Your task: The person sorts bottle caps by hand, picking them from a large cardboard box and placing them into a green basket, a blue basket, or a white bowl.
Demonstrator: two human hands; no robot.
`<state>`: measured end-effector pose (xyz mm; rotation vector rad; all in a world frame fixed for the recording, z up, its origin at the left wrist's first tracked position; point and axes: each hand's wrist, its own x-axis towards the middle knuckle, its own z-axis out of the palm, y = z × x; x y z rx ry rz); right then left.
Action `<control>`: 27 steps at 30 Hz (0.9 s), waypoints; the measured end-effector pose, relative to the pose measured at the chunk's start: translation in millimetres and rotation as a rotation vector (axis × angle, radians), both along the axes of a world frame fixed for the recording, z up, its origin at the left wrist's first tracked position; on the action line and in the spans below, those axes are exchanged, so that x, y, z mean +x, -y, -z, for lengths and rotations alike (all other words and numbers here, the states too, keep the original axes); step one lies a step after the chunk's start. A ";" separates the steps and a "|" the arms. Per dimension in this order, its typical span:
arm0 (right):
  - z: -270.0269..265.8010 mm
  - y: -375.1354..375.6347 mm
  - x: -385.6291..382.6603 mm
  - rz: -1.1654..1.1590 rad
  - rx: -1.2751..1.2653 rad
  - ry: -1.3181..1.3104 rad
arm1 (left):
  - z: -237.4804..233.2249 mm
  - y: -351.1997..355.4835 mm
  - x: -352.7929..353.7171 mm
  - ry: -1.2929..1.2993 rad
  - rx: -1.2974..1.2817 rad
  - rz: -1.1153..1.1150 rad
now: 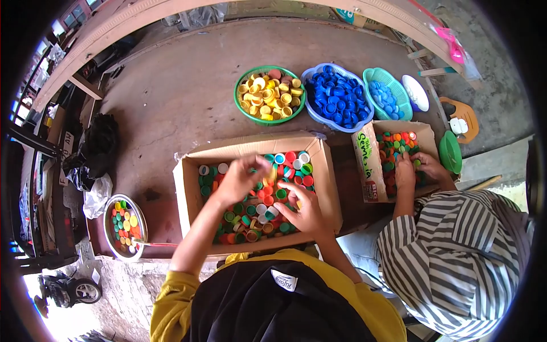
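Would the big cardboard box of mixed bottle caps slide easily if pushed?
Probably it slides rather than tips: the cardboard box sits low and wide. Its thin walls may flex, and the loose caps inside would likely shift.

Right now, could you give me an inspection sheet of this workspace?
Surface: bare concrete floor, stained.
Job's things: cardboard box full of mixed bottle caps.
Clutter: green basket of yellow caps, blue basket of blue caps, metal bowl of mixed caps.
Grips: left hand and right hand both down among the caps in the box; hold unclear.
Cables: nothing seen.
Surroundings: a person in a striped shirt, hands in a smaller box.
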<state>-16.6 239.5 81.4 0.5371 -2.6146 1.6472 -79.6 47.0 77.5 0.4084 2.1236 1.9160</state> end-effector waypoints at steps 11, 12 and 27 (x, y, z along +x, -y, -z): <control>44.1 -15.8 0.0 0.132 -0.103 0.187 | 5.9 -12.5 -145.0 -0.388 -0.294 -0.297; 44.9 -16.6 -3.8 0.112 -0.154 0.234 | -4.1 -7.3 -128.8 -0.368 -0.283 -0.266; 14.2 19.8 -254.0 0.057 0.200 -0.175 | 35.6 36.4 124.1 -0.148 -0.504 -0.217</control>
